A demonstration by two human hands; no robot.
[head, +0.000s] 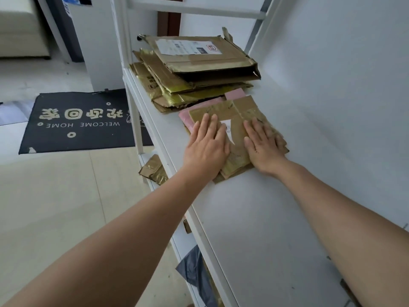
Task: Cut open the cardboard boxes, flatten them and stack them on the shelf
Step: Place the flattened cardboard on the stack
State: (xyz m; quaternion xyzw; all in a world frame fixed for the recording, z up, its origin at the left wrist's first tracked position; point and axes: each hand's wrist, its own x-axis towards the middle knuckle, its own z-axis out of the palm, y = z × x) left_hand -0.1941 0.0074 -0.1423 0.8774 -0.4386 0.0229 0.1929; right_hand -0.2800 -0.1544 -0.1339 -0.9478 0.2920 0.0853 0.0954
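Lying on pale floor tiles at far left is a black rectangular doormat [81,121], beside the long white metal shelf [254,218]. Near the shelf's front edge, the left hand [204,147] presses flat, fingers straight, on a small flattened brown cardboard box [238,129]. The right hand [264,146] presses flat beside it. A taller stack of flattened brown cardboard boxes [194,69] sits just behind. Bare shelf surface stretches toward the viewer.

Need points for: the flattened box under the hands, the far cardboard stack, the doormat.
flattened box [238,107]: head view, taped top face beyond the fingers.
far cardboard stack [199,60]: head view, top box's upper face.
doormat [77,122]: head view, lettered middle.
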